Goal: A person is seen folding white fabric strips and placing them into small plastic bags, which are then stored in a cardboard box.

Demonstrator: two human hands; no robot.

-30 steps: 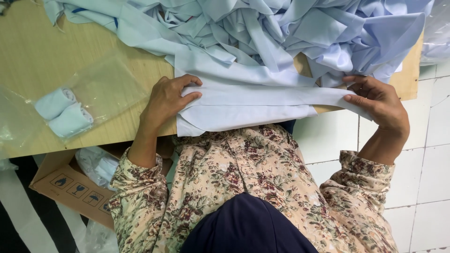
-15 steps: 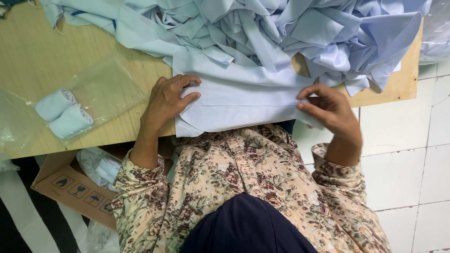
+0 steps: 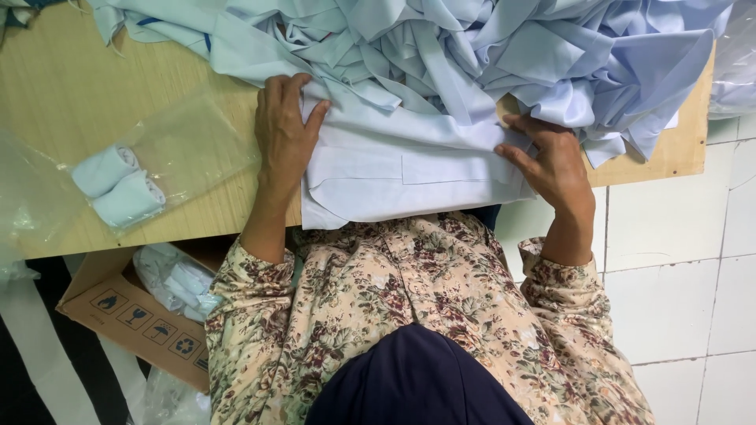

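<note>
A folded light blue garment point(image 3: 409, 177) lies at the near edge of the wooden table point(image 3: 94, 94), its lower edge hanging slightly over. My left hand point(image 3: 283, 134) lies flat on its left end, fingers spread and pressing down. My right hand point(image 3: 551, 161) rests on its right end, fingertips on the fold. Behind it sits a large heap of light blue cloth pieces point(image 3: 488, 55).
A clear plastic bag point(image 3: 150, 173) holding two rolled pale blue cloths point(image 3: 118, 185) lies on the table to the left. A cardboard box point(image 3: 134, 307) with bagged rolls stands under the table's edge. White tiled floor point(image 3: 677, 275) lies to the right.
My right hand has come in from the far right, folding the long strip end over onto the garment. My left hand slid further up onto the cloth.
</note>
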